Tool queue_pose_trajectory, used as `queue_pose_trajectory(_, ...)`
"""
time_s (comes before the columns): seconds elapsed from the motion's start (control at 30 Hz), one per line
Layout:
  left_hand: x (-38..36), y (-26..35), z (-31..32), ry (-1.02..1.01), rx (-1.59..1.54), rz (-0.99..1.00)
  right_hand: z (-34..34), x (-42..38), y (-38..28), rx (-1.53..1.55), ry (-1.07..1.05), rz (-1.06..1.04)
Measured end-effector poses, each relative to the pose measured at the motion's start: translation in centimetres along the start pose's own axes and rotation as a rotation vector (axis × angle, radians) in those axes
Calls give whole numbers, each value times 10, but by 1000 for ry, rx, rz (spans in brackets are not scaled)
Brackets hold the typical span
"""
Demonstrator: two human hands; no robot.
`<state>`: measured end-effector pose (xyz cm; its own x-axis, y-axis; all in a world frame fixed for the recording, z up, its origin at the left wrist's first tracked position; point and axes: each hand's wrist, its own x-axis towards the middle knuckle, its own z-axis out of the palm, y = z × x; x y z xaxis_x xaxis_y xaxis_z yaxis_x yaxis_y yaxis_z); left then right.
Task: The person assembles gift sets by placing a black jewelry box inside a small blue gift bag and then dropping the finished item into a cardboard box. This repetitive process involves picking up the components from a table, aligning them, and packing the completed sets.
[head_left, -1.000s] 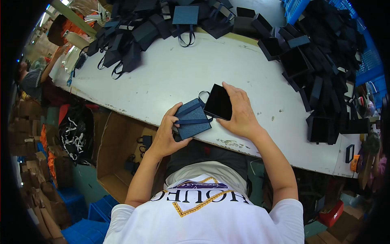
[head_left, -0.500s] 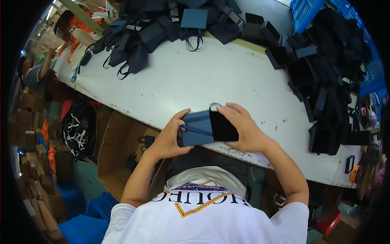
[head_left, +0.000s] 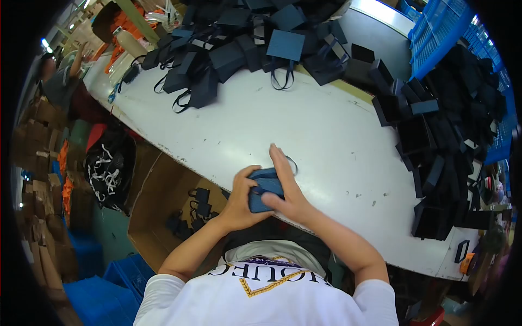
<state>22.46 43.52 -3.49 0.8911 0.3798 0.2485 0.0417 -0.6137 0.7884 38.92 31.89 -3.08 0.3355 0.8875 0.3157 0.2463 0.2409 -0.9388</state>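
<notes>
A long white table [head_left: 304, 125] runs across the room, scuffed along its near edge. On its far end lies a heap of dark blue boxes [head_left: 239, 43] with ribbon loops hanging out; along the right side a second heap of black trays [head_left: 435, 125] spreads down the table, next to blue plastic crates [head_left: 451, 32]. Below the table's near edge, to the left, stands an open cardboard carton [head_left: 163, 212] with a few dark boxes in it, and beside that a black sack [head_left: 106, 168] with white strips showing.

The person in a white shirt [head_left: 266, 293] stands at the near edge. Both hands meet over one small blue box [head_left: 265, 191], which sits right at the table's near edge. The left hand [head_left: 242, 198] wraps around its left side, fingers closed on it. The right hand [head_left: 288, 187] lies flat over the top and right side, pressing on it, fingers stretched toward the table. A dark ribbon loop [head_left: 292, 163] shows just beyond the right hand's fingers.
</notes>
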Motion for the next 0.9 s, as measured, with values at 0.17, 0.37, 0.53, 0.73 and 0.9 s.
queue_pose_trajectory(0.17, -58, 9, -63, 462, 127, -261, -61, 139, 25, -684, 211, -368)
queue_pose_trajectory(0.37, -158, 4, -97, 673, 579, -907, -158, 280, 68, -1529, -44, -212)
queue_pose_trajectory(0.53, -133, 4, -93, 704, 525, -685, -154, 312, 40, -1266, -195, -45)
queue_pose_trajectory(0.73, -25, 16, -66, 449, 474, -186, -120, 204, 13, -303, -124, 281)
queue_pose_trajectory(0.9, 56, 56, -34, 293, 453, 134, -86, 58, 8, 110, -14, 461)
